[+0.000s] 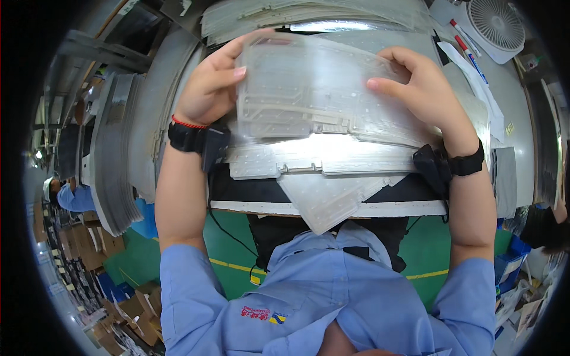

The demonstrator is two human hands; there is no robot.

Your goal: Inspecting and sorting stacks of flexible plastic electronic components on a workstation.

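Observation:
A thin translucent plastic sheet point(309, 77) with moulded outlines is held up over the table, blurred at its left part. My left hand point(217, 83) is closed at its left edge, thumb at the front and the other fingers partly hidden. At the upper right, my right hand point(421, 86) grips the same sheet, thumb on its face and fingers behind. Below it lies a shiny silvery sheet point(368, 159) with a notched front edge. A clear sheet point(320, 199) sticks out at an angle past the table's front edge.
Stacked sheets point(344, 13) lie at the back, and tall stacks of panels point(116, 160) stand at left. On the right are a small white fan point(497, 25), markers point(469, 56) and a white strip point(478, 89). Black wrist devices point(215, 145) trail cables. Cardboard boxes point(83, 246) stand beyond.

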